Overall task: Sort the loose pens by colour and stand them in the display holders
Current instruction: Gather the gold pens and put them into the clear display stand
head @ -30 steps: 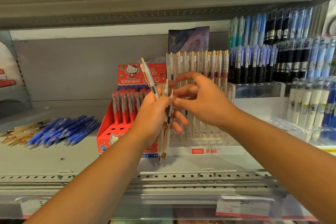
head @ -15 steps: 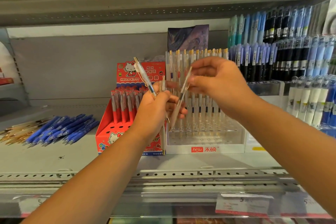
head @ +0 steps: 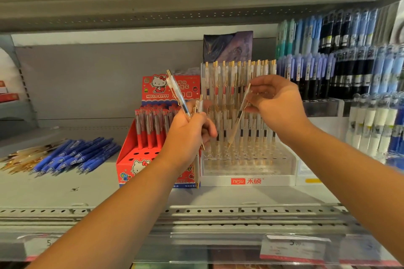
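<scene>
My left hand (head: 188, 135) grips a small bunch of clear pens with gold clips (head: 178, 94), one sticking up to the left and others hanging below my fist. My right hand (head: 275, 105) pinches a single clear pen (head: 239, 116), tilted with its tip down, over the clear display holder (head: 249, 159). That holder has rows of holes and several clear gold-topped pens standing at its back. Left of it stands a red Hello Kitty pen box (head: 140, 157) with red pens in it.
Loose blue pens (head: 76, 157) and gold pens (head: 24, 159) lie in heaps on the shelf (head: 54, 188) at the left. Stocked holders of blue, black and white pens (head: 354, 72) fill the right side. Another shelf hangs close overhead.
My right hand has drawn one clear pen out of the bunch in my left hand and carried it right, tip down, over the clear holder. The left hand has stayed put.
</scene>
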The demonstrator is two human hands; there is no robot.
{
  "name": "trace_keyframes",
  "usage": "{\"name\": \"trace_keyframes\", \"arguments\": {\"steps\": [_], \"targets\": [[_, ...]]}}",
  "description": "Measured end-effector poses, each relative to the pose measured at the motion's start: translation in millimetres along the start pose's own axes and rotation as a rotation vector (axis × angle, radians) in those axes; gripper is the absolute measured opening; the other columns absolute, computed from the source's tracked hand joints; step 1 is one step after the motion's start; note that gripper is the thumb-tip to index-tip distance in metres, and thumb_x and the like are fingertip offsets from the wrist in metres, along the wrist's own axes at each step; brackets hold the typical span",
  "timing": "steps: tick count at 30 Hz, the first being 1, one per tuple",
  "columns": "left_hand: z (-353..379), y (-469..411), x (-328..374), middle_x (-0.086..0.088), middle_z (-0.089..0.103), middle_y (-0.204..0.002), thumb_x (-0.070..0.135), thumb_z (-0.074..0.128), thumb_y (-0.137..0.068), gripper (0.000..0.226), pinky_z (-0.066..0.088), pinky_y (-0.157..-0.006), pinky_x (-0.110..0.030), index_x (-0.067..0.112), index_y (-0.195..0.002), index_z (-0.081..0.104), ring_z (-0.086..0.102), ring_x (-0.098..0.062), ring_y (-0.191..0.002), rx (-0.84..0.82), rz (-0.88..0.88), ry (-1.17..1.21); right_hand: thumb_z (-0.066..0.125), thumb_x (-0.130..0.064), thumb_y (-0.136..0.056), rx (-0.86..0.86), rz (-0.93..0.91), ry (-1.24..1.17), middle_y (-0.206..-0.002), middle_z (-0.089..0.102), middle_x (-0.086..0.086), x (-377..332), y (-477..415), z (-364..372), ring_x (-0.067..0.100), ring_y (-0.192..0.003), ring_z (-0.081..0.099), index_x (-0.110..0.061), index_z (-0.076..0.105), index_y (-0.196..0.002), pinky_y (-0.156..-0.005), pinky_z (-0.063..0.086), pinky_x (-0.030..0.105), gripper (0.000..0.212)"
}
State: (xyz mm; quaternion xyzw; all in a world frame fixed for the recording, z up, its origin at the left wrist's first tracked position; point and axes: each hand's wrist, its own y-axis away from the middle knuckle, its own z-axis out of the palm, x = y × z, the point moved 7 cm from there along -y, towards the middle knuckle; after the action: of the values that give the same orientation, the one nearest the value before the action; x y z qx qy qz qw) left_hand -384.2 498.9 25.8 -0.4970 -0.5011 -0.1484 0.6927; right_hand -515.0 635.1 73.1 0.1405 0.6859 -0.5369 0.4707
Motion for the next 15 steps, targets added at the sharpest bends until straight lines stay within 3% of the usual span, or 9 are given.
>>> {"name": "trace_keyframes", "arguments": {"steps": [4,10,15], "targets": [[-0.5,-1.4,-2.3,-0.009,0.058,-0.064,0.004,0.036,-0.099,0.013,0.042,-0.047,-0.017,0.008,-0.107,0.045,0.049,-0.008,-0.049,0.006,-0.033,0.028,0.063,0.013,-0.087,-0.014,-0.019,0.045,-0.090,0.064,0.004,3.7,-0.1,3.3,0.014,-0.074,0.068,-0.015,0.062,-0.095,-0.057,0.059,0.025,0.029],[2.8,-0.2,3.7,-0.011,0.067,-0.070,0.007,0.037,-0.103,0.026,0.042,-0.047,-0.023,0.007,-0.096,0.062,0.046,-0.013,-0.048,-0.008,-0.001,-0.020,0.067,0.003,-0.086,-0.132,-0.146,0.293,-0.093,0.065,-0.002,4.3,5.9,25.2,0.014,-0.087,0.067,-0.023,0.062,-0.097,-0.074,0.060,0.032,0.029],[5.2,1.2,4.9,-0.010,0.070,-0.074,0.010,0.039,-0.105,0.024,0.047,-0.053,-0.028,0.008,-0.104,0.063,0.055,-0.017,-0.052,-0.041,0.008,-0.043,0.067,-0.007,-0.088,-0.250,-0.198,0.488,-0.091,0.064,-0.013,14.0,14.2,42.7,-0.004,-0.081,0.061,-0.029,0.061,-0.102,-0.069,0.049,0.008,0.027]]}}
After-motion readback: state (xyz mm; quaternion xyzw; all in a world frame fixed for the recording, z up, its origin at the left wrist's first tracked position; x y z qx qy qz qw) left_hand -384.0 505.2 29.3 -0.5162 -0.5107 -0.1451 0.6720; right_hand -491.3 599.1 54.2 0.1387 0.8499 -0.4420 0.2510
